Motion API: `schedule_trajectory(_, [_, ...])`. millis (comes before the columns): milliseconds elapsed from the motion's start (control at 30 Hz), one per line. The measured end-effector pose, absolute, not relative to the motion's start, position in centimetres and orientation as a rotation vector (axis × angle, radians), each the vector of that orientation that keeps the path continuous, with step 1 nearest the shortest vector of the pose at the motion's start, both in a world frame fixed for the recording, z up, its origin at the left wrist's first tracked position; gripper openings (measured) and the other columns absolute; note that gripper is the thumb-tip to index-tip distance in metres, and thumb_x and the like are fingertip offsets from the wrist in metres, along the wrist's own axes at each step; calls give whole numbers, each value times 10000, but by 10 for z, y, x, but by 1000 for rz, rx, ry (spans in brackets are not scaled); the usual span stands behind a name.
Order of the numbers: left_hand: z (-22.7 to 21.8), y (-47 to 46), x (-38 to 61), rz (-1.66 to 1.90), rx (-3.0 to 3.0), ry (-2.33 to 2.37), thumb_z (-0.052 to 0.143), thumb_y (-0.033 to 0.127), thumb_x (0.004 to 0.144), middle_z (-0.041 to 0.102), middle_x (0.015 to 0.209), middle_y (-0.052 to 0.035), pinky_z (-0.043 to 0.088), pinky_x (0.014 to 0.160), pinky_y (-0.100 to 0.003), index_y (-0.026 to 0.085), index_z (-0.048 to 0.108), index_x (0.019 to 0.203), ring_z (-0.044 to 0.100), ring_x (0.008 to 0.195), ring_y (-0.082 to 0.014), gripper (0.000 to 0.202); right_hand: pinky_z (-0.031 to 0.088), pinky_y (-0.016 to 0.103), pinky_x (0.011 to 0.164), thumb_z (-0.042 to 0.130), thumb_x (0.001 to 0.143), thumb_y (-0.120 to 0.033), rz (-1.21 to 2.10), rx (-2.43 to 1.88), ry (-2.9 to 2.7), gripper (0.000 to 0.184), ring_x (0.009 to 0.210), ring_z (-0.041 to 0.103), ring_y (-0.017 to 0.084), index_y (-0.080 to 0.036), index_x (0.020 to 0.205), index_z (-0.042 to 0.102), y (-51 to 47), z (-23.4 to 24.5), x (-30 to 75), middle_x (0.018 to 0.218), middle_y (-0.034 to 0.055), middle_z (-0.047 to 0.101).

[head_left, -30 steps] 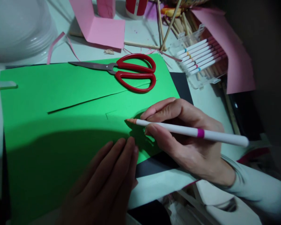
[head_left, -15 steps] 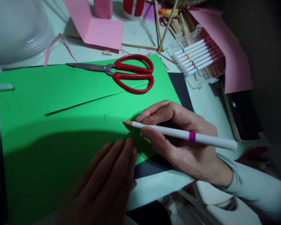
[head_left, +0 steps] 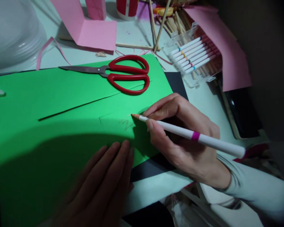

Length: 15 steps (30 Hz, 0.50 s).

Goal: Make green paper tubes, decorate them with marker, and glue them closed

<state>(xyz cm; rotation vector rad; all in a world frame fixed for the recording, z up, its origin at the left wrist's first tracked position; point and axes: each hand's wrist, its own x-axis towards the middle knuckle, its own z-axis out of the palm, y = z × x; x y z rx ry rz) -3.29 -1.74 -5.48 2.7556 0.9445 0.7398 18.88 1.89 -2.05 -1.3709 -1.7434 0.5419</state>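
My right hand (head_left: 186, 138) grips a white colored pencil (head_left: 177, 130) with a purple band. Its tip touches or hovers just over the green paper (head_left: 19, 101); I cannot tell which. Faint scribbled marks and a thin corner line show on the sheet to the left of the tip. My left hand (head_left: 104, 179) lies flat on the lower part of the same sheet, fingers stretched out, in shadow. Red-handled scissors (head_left: 104, 70) lie on the paper's upper part, blades pointing left. A thin dark slit (head_left: 85, 104) runs slantwise below them.
Black paper (head_left: 177, 85) shows beneath the green sheet. Behind are folded pink paper (head_left: 97, 34), a red cup (head_left: 127, 8) and wooden sticks (head_left: 162, 26). A clear case of white markers (head_left: 191, 55) sits at the upper right, beside a dark phone (head_left: 242, 110). Clear plastic lids (head_left: 14, 34) stand at left.
Faint scribble marks now show on the green paper where there were none. The pencil tip has moved slightly up and right with my right hand. The whole view has shifted a little.
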Motion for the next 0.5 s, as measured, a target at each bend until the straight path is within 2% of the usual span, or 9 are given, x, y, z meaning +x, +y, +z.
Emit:
schedule_trajectory(200, [-55, -17, -33, 748, 2757, 945, 535, 81, 1004, 576, 1529, -148, 348, 1284, -387, 28, 510, 1477, 489, 1463, -258, 477, 528, 399, 644, 675, 916, -147, 606, -1333, -1680, 125, 778, 667, 226, -248, 865, 621, 19, -18, 187, 870, 54, 705])
schedule_trajectory(300, [-54, -17, -33, 737, 2763, 943, 547, 96, 1005, 568, 1537, -145, 338, 1291, -380, 25, 513, 1472, 474, 1475, -253, 473, 542, 367, 631, 699, 907, -128, 673, -1296, -1672, 142, 733, 669, 205, -236, 850, 627, 18, -17, 188, 848, 45, 715])
schedule_trajectory(500, [-53, -18, -34, 727, 2730, 963, 528, 134, 1022, 536, 1577, -126, 329, 1299, -382, 52, 457, 1527, 468, 1482, -246, 516, 555, 357, 616, 711, 940, -257, 700, -1310, -1665, 146, 717, 667, 208, -251, 829, 616, 15, -17, 188, 851, 36, 727])
